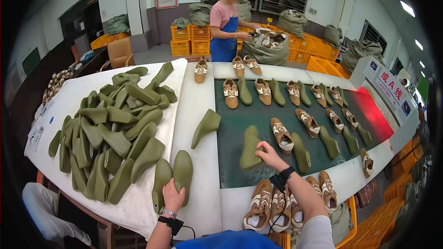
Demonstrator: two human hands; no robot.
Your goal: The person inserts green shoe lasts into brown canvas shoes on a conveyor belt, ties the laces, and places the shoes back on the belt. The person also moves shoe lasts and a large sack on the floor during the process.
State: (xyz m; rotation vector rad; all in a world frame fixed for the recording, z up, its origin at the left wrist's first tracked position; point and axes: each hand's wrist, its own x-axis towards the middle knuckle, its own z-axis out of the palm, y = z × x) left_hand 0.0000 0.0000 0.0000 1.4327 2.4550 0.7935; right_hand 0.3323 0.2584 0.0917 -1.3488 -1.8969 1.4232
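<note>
My right hand (pixel 272 156) pinches the edge of an olive-green shoe last (pixel 250 145) over the dark green belt. On the left, my left hand (pixel 173 197) grips the lower end of another green shoe last (pixel 183 168), fingers partly hidden. Beside it lies a second last (pixel 162 180), close against that hand. A tan-and-white sneaker (pixel 281 134) rests on the belt just beyond my right hand, with a green last (pixel 301 153) to its right. A single last (pixel 206 128) lies on the white strip between the pile and the belt.
A large pile of lasts (pixel 110 133) covers the white cloth table on the left. Sneakers and lasts stand in rows along the belt (pixel 240 175); more sneakers (pixel 257 205) line the near edge. Across the table, a person in a blue apron (pixel 224 37) handles shoes at a sack.
</note>
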